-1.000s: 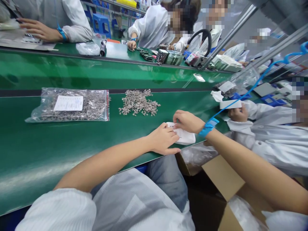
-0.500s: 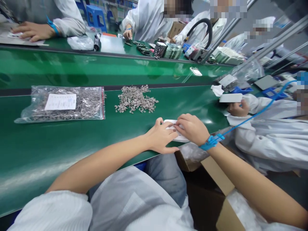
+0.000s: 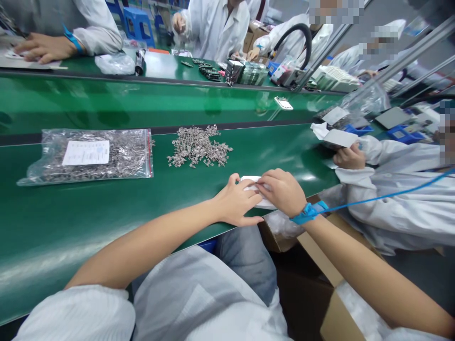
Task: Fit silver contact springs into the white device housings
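Observation:
A white plastic cover (image 3: 266, 203) with rounded corners lies on the green bench near its front edge, partly hidden under my hands. My left hand (image 3: 236, 201) holds the cover from its left side, fingertips on top and thumb stretched out along the near side. Over the same piece, my right hand (image 3: 282, 189) has its fingers pinched together, tips meeting those of the left. Whatever sits in that pinch is too small and covered to make out. Beyond the hands is a loose heap of small metal clips (image 3: 199, 147).
A clear zip bag (image 3: 130, 154) full of metal parts lies at left. A blue cord (image 3: 391, 193) runs from my right wristband. Open cardboard boxes (image 3: 320, 255) stand below the bench edge. Co-workers sit opposite and at right, one holding a white piece (image 3: 340, 138).
My hands stay on the cover with almost no movement. The blue cord hangs lower. The co-worker opposite has lifted a hand, and the one at right has tilted the white piece.

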`<state>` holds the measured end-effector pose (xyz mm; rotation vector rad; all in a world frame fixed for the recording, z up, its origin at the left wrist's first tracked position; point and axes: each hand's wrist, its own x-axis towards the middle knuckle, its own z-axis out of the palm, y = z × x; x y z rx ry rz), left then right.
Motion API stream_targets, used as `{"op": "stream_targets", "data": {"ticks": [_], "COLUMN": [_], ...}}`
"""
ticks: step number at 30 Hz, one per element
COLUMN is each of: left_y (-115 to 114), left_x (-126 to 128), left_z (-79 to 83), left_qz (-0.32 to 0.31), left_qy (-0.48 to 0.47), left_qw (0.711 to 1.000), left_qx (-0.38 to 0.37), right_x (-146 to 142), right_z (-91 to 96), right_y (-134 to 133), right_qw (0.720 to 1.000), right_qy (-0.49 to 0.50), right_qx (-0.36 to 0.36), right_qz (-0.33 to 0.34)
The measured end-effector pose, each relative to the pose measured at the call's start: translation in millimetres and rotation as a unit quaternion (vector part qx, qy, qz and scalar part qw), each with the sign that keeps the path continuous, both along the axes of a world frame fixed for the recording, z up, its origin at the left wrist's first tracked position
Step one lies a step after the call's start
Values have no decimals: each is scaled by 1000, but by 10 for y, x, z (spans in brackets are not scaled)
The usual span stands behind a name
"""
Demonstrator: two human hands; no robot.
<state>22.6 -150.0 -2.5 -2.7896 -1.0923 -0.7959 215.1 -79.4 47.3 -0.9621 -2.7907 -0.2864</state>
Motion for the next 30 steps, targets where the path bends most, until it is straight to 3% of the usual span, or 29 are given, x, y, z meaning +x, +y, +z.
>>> {"op": "stream_targets", "data": {"ticks": [8, 20, 30], "left_y": [4, 6, -3], "left_x": [-8, -6, 7], "left_z": [1, 15, 23], "left_qz": [-1, -8, -7], "left_qy": [4, 0, 14], "left_qw": [1000, 1000, 1000], "left_qx": [7, 7, 2], "right_x": [81, 96, 20], "right_z": [-36, -111, 53], "right_y": [-27, -38, -102], "right_qw": [998, 995, 995], "right_qy": [20, 63, -51], "right_qx": [26, 32, 41], "right_qz": [57, 64, 75]}}
